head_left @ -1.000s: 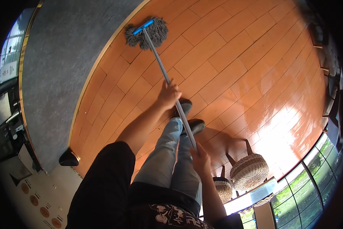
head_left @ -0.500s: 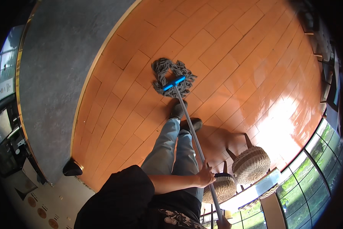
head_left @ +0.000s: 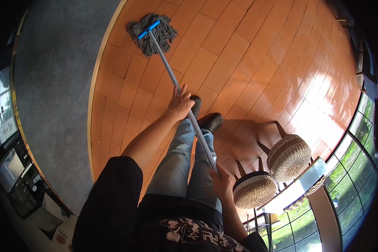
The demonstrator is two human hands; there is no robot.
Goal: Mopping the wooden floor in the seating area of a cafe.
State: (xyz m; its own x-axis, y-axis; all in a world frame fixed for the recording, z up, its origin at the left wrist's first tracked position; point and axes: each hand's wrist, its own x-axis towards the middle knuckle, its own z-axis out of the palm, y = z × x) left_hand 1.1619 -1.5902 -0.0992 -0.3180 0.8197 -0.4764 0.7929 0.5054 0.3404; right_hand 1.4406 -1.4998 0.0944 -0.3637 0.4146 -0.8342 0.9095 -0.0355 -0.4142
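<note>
A mop with grey strings (head_left: 165, 33) and a blue head clamp (head_left: 148, 30) lies spread on the orange tiled floor (head_left: 222, 46), ahead and to the left of my feet. Its long grey pole (head_left: 200, 133) runs back toward my body. Partway down the pole is my left hand (head_left: 181, 103), closed round it with some fingers stretched along it. My right hand (head_left: 222, 181) grips the upper end of the pole near my right thigh. Part of its grip is hidden from view.
Two woven round stools (head_left: 254, 190) with dark legs stand close on my right, beside a glossy-topped table (head_left: 298, 185). A dark grey raised surface (head_left: 54, 84) with a pale edge runs along the left. Windows (head_left: 357, 164) are at the lower right.
The mop head has moved forward and left, away from my feet. My left hand has moved farther down the pole, and my right hand has come forward into fuller view.
</note>
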